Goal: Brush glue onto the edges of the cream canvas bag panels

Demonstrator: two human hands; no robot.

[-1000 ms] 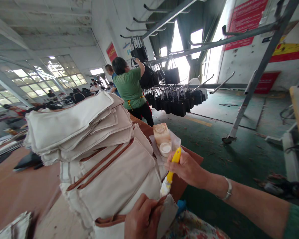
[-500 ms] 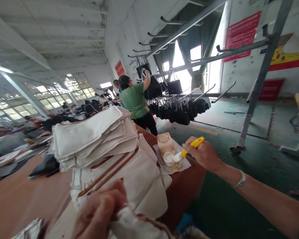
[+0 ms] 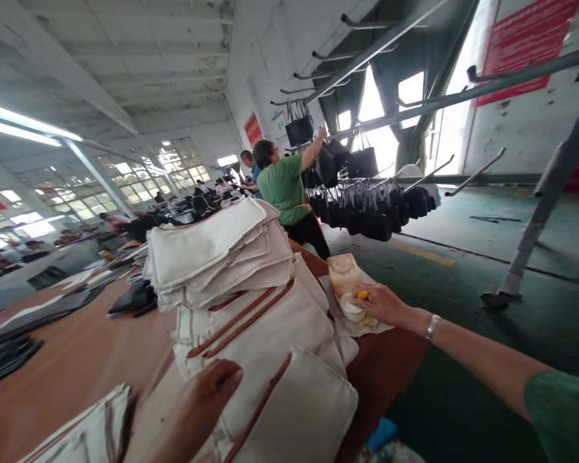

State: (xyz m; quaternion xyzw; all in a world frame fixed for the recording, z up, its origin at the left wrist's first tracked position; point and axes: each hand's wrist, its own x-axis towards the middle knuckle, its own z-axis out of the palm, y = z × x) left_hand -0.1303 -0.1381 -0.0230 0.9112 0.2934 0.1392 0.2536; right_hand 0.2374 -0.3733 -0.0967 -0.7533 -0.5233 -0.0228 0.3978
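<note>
My right hand grips a brush with a yellow handle, held over a small round tub of white paste. My fingers cover the bristles. The tub sits by a tan block-like container on a white sheet. My left hand is closed, fingers curled, over the cream fabric pieces; what it holds, if anything, is hidden. Right beside it a cream fabric piece with a brown edge strip lies slanted across the pile. Behind, a tall stack of cream fabric pieces rises.
The brown tabletop carries folded cream pieces and dark flat pieces at left. Beyond the table, a person in a green shirt reaches toward black bags on a wheeled metal rack.
My right hand has lowered the brush toward the tub, and its handle is now mostly hidden. The brown-edged fabric piece shows more fully beside my left hand. The view has swung left.
</note>
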